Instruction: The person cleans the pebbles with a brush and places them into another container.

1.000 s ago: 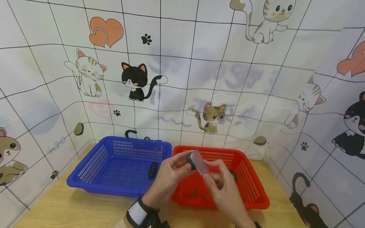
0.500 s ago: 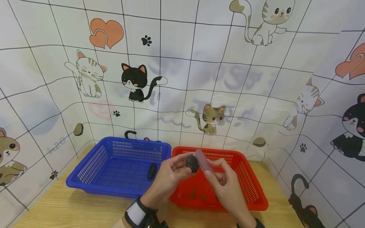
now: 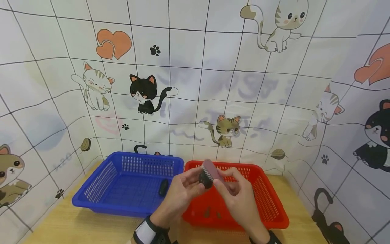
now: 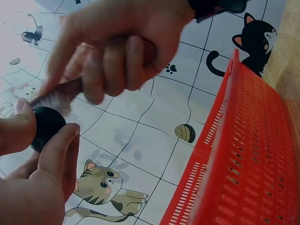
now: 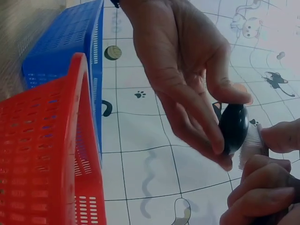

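My left hand (image 3: pixel 179 191) pinches a dark, glossy, rounded pebble (image 3: pixel 205 180) between thumb and fingertips, above the near left part of the red basket. A mauve-backed brush (image 3: pixel 212 172) with pale bristles is gripped by my right hand (image 3: pixel 239 196). In the left wrist view the brush (image 4: pixel 70 89) lies against the top of the pebble (image 4: pixel 48 126). From the right wrist, the bristles (image 5: pixel 252 147) show right at the flat side of the pebble (image 5: pixel 234 127), with the left fingers around its edge.
On the wooden table (image 3: pixel 61 220), a blue plastic basket (image 3: pixel 91 203) stands left and a red plastic basket (image 3: pixel 274 203) right, side by side. A dark elongated piece (image 3: pixel 163 187) lies in the blue one. Behind them hangs a cat-patterned sheet (image 3: pixel 182 84).
The brush has moved back and forth over the pebble, and the pebble has been turned in the left fingers. Both hands keep hold, and the view has tilted slightly upward.
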The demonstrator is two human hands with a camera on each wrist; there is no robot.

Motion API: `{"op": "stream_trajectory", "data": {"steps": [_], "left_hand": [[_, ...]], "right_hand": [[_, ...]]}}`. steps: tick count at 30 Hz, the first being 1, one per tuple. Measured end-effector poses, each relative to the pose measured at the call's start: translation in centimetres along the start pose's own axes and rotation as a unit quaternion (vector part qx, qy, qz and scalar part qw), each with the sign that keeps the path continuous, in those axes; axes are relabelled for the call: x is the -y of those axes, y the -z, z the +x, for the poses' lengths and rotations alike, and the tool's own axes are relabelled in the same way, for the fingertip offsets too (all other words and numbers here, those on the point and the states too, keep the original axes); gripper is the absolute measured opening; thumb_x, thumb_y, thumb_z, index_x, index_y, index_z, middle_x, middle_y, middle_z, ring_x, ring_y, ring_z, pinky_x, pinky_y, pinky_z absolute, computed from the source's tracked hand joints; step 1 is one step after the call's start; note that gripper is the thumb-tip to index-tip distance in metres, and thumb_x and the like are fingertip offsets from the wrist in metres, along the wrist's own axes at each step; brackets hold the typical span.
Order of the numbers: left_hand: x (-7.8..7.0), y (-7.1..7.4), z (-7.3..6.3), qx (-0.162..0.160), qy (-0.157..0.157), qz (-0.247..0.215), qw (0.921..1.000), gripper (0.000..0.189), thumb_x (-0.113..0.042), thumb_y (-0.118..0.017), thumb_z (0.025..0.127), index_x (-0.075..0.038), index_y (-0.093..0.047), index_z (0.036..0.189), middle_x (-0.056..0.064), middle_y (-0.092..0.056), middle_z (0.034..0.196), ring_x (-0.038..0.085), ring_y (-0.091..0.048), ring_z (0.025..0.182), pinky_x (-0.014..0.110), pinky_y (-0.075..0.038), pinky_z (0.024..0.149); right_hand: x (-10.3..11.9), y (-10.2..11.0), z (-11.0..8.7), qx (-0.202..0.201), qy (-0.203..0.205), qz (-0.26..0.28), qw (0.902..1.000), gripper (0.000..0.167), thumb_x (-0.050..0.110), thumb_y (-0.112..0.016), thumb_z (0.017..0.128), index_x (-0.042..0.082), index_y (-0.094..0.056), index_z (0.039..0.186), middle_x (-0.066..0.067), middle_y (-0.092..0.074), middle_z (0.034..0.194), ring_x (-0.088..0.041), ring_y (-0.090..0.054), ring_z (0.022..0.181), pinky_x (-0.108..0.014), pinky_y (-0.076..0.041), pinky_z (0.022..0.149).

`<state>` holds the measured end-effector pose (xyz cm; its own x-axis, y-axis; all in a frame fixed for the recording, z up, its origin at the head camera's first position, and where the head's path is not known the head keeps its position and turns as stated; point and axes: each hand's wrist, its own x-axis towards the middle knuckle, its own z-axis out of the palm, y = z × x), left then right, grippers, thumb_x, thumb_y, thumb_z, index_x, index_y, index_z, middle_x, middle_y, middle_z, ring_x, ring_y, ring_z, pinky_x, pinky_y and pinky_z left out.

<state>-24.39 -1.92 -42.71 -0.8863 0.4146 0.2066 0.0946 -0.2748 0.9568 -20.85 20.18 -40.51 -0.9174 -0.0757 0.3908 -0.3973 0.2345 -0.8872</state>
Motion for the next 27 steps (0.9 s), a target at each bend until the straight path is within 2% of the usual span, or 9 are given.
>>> {"op": "stream_trajectory", "data": {"steps": [3,5,10,14,15,17,19,23,27], "left_hand": [[0.2,0.2,0.1,0.002,-0.018,-0.02,0.9996,0.073,-0.026,-0.082,0.111,-0.006,-0.051,0.175,0.022,-0.066,0.169,0.035,-0.07,0.154,0.037,-0.062,0.121],[0.3,0.4,0.2,0.005,-0.03,-0.034,0.999,0.075,-0.03,-0.083,0.11,-0.004,-0.052,0.174,0.022,-0.066,0.169,0.03,-0.073,0.15,0.035,-0.063,0.119],[0.1,0.2,0.2,-0.004,-0.013,-0.027,0.9996,0.07,-0.023,-0.081,0.111,-0.005,-0.054,0.173,0.02,-0.069,0.167,0.023,-0.076,0.145,0.034,-0.063,0.121],[-0.3,0.1,0.1,-0.004,0.011,-0.011,0.9999,0.069,-0.014,-0.078,0.112,-0.005,-0.051,0.175,0.022,-0.067,0.167,0.032,-0.073,0.151,0.036,-0.061,0.123],[-0.3,0.1,0.1,-0.003,0.011,-0.009,0.9999,0.069,-0.013,-0.078,0.112,-0.005,-0.05,0.175,0.022,-0.066,0.169,0.035,-0.071,0.153,0.036,-0.061,0.124],[-0.4,0.1,0.1,-0.001,0.007,-0.011,0.9999,0.07,-0.014,-0.078,0.112,-0.006,-0.049,0.176,0.022,-0.064,0.171,0.037,-0.067,0.157,0.037,-0.06,0.124],[-0.4,0.2,0.1,0.0,-0.002,-0.02,0.9998,0.071,-0.017,-0.079,0.112,-0.007,-0.05,0.176,0.022,-0.064,0.172,0.037,-0.067,0.157,0.037,-0.06,0.123],[-0.3,0.2,0.2,-0.007,-0.016,-0.037,0.9992,0.071,-0.021,-0.081,0.111,-0.007,-0.053,0.174,0.02,-0.064,0.171,0.031,-0.072,0.153,0.035,-0.062,0.121],[-0.3,0.2,0.2,-0.003,-0.011,-0.024,0.9996,0.068,-0.021,-0.08,0.112,-0.009,-0.054,0.174,0.018,-0.067,0.169,0.025,-0.074,0.149,0.033,-0.063,0.121]], "right_hand": [[-0.4,0.1,-0.4,0.0,-0.021,0.001,0.9998,0.026,0.02,-0.083,0.11,0.016,-0.072,0.133,-0.005,-0.066,0.084,-0.004,-0.043,0.051,-0.025,-0.04,0.044],[-0.4,0.0,-0.8,0.008,-0.031,0.006,0.9995,0.026,0.019,-0.083,0.11,0.017,-0.071,0.132,-0.002,-0.057,0.074,-0.004,-0.043,0.052,-0.024,-0.042,0.044],[0.2,-0.7,-0.9,0.025,-0.031,0.015,0.9991,0.028,0.019,-0.084,0.109,0.019,-0.069,0.133,-0.005,-0.063,0.075,-0.005,-0.048,0.051,-0.023,-0.048,0.045],[0.3,-0.6,0.2,0.013,-0.007,0.0,0.9999,0.03,0.023,-0.084,0.11,0.018,-0.071,0.136,-0.012,-0.079,0.102,-0.009,-0.056,0.053,-0.024,-0.047,0.046],[0.2,-0.5,0.4,0.01,-0.001,-0.004,0.9999,0.029,0.023,-0.084,0.11,0.017,-0.071,0.136,-0.014,-0.077,0.099,-0.009,-0.055,0.052,-0.025,-0.046,0.046],[0.1,-0.2,0.6,0.001,0.005,-0.007,1.0,0.028,0.022,-0.083,0.11,0.016,-0.072,0.136,-0.013,-0.079,0.108,-0.01,-0.054,0.052,-0.026,-0.043,0.045],[-0.1,0.0,0.4,-0.004,0.001,-0.005,1.0,0.026,0.021,-0.083,0.11,0.016,-0.073,0.134,-0.01,-0.073,0.094,-0.007,-0.046,0.05,-0.026,-0.041,0.044],[-0.1,-0.1,-0.6,0.011,-0.005,0.009,0.9999,0.024,0.017,-0.081,0.111,0.014,-0.071,0.132,-0.003,-0.058,0.078,-0.004,-0.042,0.05,-0.024,-0.041,0.043],[0.3,-0.5,-1.1,0.037,0.0,0.024,0.999,0.025,0.016,-0.08,0.112,0.014,-0.069,0.134,-0.002,-0.057,0.076,-0.003,-0.045,0.05,-0.023,-0.045,0.043]]}}
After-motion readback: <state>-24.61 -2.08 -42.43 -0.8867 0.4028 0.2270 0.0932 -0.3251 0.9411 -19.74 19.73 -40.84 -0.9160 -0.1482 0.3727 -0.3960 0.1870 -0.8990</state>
